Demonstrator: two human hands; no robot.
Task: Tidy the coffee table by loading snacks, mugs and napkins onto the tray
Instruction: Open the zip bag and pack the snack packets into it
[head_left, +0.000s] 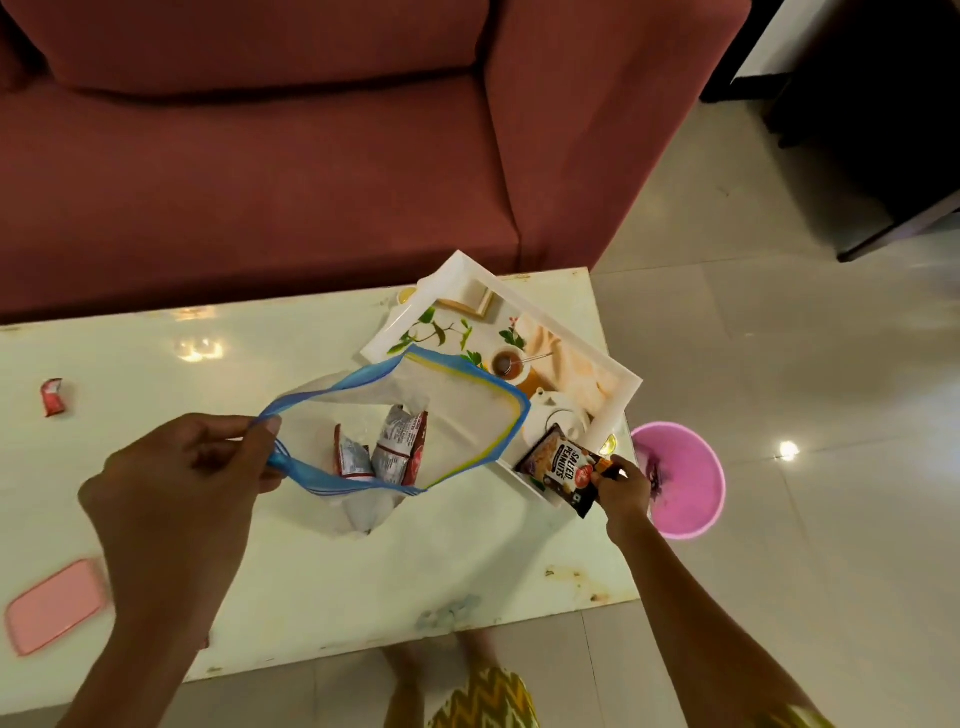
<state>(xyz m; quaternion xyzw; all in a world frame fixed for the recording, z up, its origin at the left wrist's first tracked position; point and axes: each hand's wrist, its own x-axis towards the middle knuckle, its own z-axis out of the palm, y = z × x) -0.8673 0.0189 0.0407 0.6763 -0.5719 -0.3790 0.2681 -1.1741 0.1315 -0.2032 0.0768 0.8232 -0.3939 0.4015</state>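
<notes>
My left hand (192, 467) pinches the blue rim of a clear zip bag (457, 415) and holds its mouth wide above the coffee table (311, 582). Two small red-and-silver snack packets (387, 449) lie inside the bag. My right hand (621, 486) grips a dark packet of salted peanuts (563, 467) over the near corner of the white printed tray (566, 343), just right of the bag's mouth. The tray sits at the table's far right end, partly covered by the bag.
A small red wrapper (53, 397) lies at the table's left. A pink rectangular lid (54, 605) sits near the front left edge. A pink bucket (685, 480) stands on the tiled floor right of the table. A maroon sofa (260, 156) runs behind.
</notes>
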